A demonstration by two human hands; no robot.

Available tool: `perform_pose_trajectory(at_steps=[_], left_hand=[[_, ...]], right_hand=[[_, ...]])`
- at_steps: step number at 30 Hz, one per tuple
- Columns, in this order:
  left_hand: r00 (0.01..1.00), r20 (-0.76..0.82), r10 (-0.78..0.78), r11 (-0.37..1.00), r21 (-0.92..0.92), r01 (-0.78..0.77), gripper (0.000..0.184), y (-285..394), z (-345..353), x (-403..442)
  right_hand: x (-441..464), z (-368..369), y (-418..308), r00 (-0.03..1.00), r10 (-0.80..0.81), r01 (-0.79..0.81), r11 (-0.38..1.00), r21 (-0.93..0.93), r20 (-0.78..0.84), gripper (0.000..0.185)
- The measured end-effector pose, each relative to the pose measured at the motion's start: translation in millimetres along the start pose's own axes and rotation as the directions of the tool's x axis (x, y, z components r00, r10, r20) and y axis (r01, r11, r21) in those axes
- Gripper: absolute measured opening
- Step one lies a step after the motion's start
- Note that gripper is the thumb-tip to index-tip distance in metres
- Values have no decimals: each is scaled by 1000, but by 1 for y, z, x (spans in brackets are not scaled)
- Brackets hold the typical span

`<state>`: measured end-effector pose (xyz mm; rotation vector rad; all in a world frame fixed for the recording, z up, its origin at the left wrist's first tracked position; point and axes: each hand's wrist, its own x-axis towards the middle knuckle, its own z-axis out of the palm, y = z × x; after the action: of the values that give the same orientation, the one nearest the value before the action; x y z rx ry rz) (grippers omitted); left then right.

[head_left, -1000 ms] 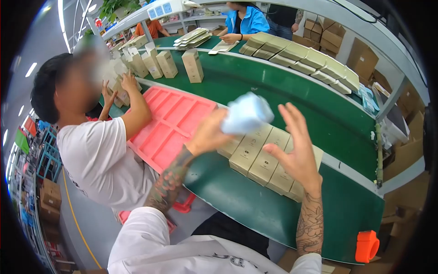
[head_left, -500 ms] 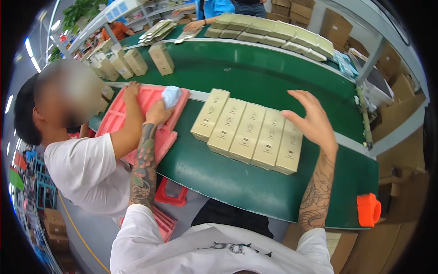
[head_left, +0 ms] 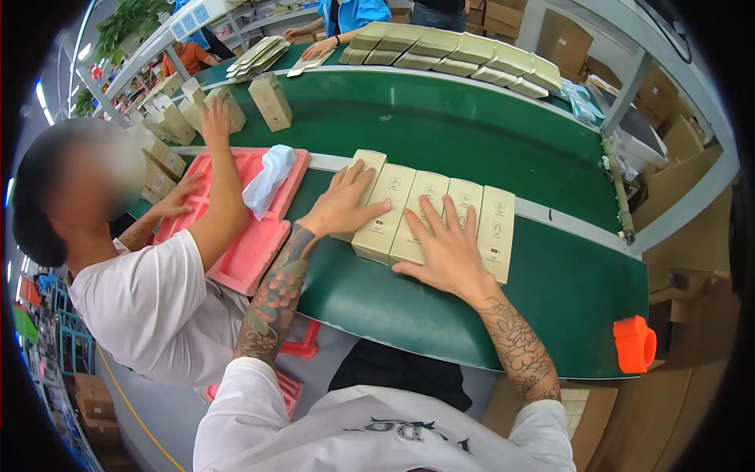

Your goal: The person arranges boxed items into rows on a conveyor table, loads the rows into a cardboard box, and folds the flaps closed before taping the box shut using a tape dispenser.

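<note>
Several cream cartons [head_left: 497,228] lie side by side in a row on the green table [head_left: 346,291]. Over the left end of the row is my left hand [head_left: 344,203], fingers spread and touching the tops of the leftmost cartons. My right hand [head_left: 448,250] lies flat with spread fingers across the middle cartons and covers part of their printing. Neither hand grips anything. A crumpled light-blue cloth [head_left: 270,181] rests on the pink tray [head_left: 240,263], to the left of my left hand.
A co-worker [head_left: 157,315] stands at my left, one hand at upright cartons [head_left: 271,102], the other at the tray. Across the green belt [head_left: 440,110] are stacked cream trays [head_left: 464,51] and a person in blue. An orange tape dispenser [head_left: 634,344] sits at the right corner.
My left hand has let go of the cloth and moved right onto the cartons. My right hand has come down left onto them. The co-worker's hand has reached toward the upright cartons.
</note>
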<state>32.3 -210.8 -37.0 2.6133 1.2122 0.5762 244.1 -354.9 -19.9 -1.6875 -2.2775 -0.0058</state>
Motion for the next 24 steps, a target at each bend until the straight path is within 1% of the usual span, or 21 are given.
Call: perform_pose_trajectory(at_steps=[1, 4, 7, 10, 13, 14, 15, 16, 17, 18, 19, 20, 21, 22, 23, 24], left_hand=[[999, -20, -28, 1000, 9, 28, 70, 10, -2, -4], [988, 56, -146, 989, 7, 145, 70, 31, -15, -11], [991, -28, -134, 991, -7, 133, 66, 30, -7, -15], [993, 8, -118, 993, 1, 118, 62, 38, -10, -16], [995, 1, -95, 995, -10, 95, 58, 51, -3, -17], [996, -2, -88, 996, -13, 88, 58, 56, 2, -17], [996, -8, -84, 996, -12, 84, 57, 61, 5, -17], [997, -16, -79, 997, -12, 79, 56, 67, 7, -16], [997, -24, -73, 997, -13, 73, 55, 72, 9, -15], [997, -18, -77, 997, -13, 76, 55, 76, 11, -13], [997, -11, -80, 997, -13, 80, 55, 79, 13, -12], [997, -6, -83, 996, -13, 83, 55, 80, 14, -10], [995, 32, -93, 995, -38, 95, 57, 82, 12, -8], [995, 46, -87, 993, -77, 91, 58, 81, 8, -7], [995, 63, -81, 989, -115, 88, 59, 79, 5, -8], [994, 81, -72, 985, -151, 84, 60, 75, 2, -9]], right_hand=[[-1, 1, 0, 1000, 3, -3, 1000, 0, -5, 88], [-2, 3, 0, 1000, 10, -10, 1000, -12, -14, 86], [0, 0, -3, 1000, 24, -23, 1000, -10, 15, 86], [-2, -3, -2, 1000, 6, -6, 1000, 26, 20, 85], [-6, -35, 11, 994, -36, 31, 998, 48, 100, 77], [-4, -43, 27, 996, -37, 20, 975, 220, 75, 69], [-1, -50, 48, 998, -33, 9, 923, 384, 55, 62], [-1, -58, 63, 992, 109, -73, 897, 436, -58, 55], [-1, -65, 79, 954, 253, -144, 857, 494, -161, 48], [-2, -66, 101, 893, 405, -246, 805, 540, -198, 44], [-5, -57, 134, 826, 528, -277, 686, 672, -198, 42], [-10, -47, 167, 791, 529, -223, 718, 660, -308, 41], [-17, -32, 200, 740, 607, -222, 627, 747, -290, 40], [-22, -31, 200, 648, 715, -279, 543, 792, -262, 39], [-26, -14, 219, 581, 769, -255, 484, 837, -267, 39], [-32, 7, 235, 534, 803, -174, 411, 895, -265, 37]])
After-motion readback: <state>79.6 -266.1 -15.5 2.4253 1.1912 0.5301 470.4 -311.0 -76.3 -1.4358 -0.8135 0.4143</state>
